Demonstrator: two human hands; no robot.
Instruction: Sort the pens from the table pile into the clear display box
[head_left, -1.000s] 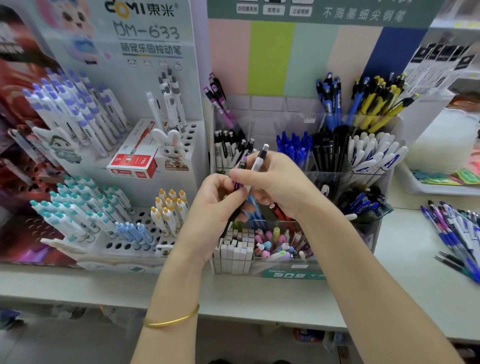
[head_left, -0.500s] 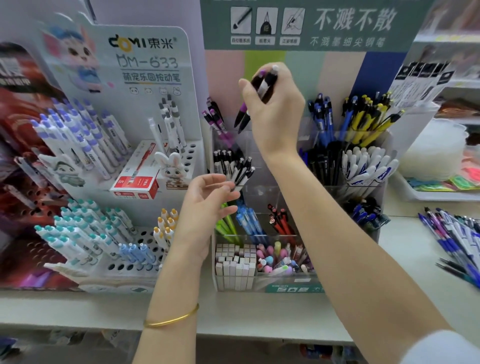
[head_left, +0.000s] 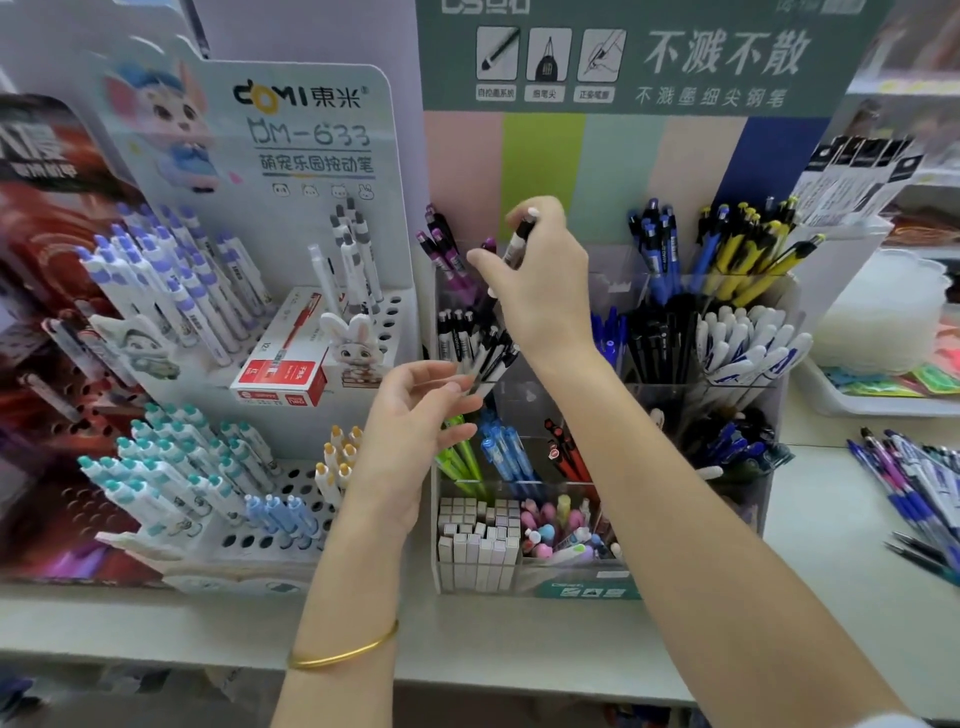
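Your right hand (head_left: 545, 291) pinched a black-and-white pen (head_left: 521, 236) over the rear-left corner of the clear display box (head_left: 618, 296); your left hand (head_left: 415, 415) hung empty, fingers loosely spread.

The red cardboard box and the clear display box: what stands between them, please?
Head view: a white rabbit figurine, between red cardboard box and clear display box.

At ten o'clock stands a white cardboard display stand (head_left: 291, 223) with a cartoon cat on its header and round holes in its tiers. On its middle tier lies a red and white cardboard box (head_left: 283, 371), with a white rabbit figurine (head_left: 356, 345) just beside it at its three o'clock. A grey-green signboard with white Chinese characters (head_left: 727, 57) spans twelve to one o'clock, above a pastel striped back panel (head_left: 543, 166). At three o'clock sits a white plastic tray (head_left: 872, 402). A dark red poster (head_left: 47, 234) fills nine o'clock.
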